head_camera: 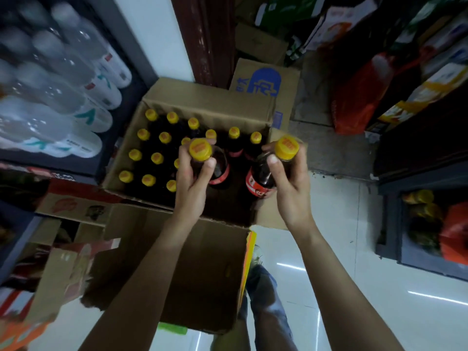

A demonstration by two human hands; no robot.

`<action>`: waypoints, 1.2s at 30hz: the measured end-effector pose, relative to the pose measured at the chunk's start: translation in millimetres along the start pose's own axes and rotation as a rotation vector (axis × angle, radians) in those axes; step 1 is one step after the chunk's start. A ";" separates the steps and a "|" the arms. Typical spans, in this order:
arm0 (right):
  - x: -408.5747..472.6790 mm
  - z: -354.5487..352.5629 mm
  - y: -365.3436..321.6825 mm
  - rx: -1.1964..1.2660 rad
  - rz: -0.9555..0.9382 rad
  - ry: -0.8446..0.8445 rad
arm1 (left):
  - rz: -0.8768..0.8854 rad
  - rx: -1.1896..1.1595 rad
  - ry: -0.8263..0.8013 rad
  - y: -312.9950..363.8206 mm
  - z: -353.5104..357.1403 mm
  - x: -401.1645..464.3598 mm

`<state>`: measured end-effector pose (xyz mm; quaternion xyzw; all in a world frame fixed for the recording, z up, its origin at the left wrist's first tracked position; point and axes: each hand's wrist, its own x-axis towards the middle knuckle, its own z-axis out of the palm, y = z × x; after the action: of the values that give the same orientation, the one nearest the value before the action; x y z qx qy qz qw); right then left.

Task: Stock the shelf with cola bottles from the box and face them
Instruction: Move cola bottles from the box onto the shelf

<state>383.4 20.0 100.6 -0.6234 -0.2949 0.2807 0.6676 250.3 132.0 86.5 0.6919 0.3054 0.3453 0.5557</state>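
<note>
An open cardboard box (202, 107) sits on the floor below me, packed with several dark cola bottles (157, 158) with yellow caps. My left hand (193, 181) grips the neck of one cola bottle (219, 168), raised above the box's right half. My right hand (291, 183) holds a second cola bottle (260, 183) by its neck, tilted, over the box's right edge. Both bottles have red labels and yellow caps. The shelf (119, 122) on the left carries clear water bottles lying in rows.
Another printed carton (263, 82) stands behind the box. The box's near flap (192, 269) hangs toward me over my leg. Red cartons (76, 198) sit at lower left. Shelving with red and orange packs (359, 97) lines the right side. Pale tiled floor (354, 249) lies between.
</note>
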 end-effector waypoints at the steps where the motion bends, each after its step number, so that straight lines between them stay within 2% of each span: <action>1: -8.4 -2.7 -10.0 -0.023 -0.004 0.003 | 0.010 0.001 0.002 13.8 0.7 -3.9; 7: -63.1 -46.7 -42.3 -0.179 -0.011 0.139 | 0.040 0.075 -0.077 65.2 29.0 -33.9; 11: -103.0 -99.7 -63.3 -0.267 -0.001 0.245 | -0.032 0.090 -0.128 101.6 76.7 -58.4; 14: -139.7 -152.6 -78.6 -0.323 0.009 0.276 | 0.005 0.147 -0.232 128.4 121.2 -83.6; 20: -217.5 -283.3 -114.3 -0.310 0.009 0.382 | 0.040 0.065 -0.376 172.1 229.1 -143.9; 28: -318.1 -451.0 -152.8 -0.300 -0.044 0.442 | 0.060 -0.016 -0.371 229.0 402.4 -246.3; 36: -363.4 -598.4 -167.6 -0.271 -0.046 0.546 | 0.072 -0.039 -0.520 277.5 556.6 -309.6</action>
<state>586.6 -659.7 222.7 -0.7524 -0.1534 0.0458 0.6390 537.9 -482.6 235.5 0.7569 0.1205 0.1812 0.6162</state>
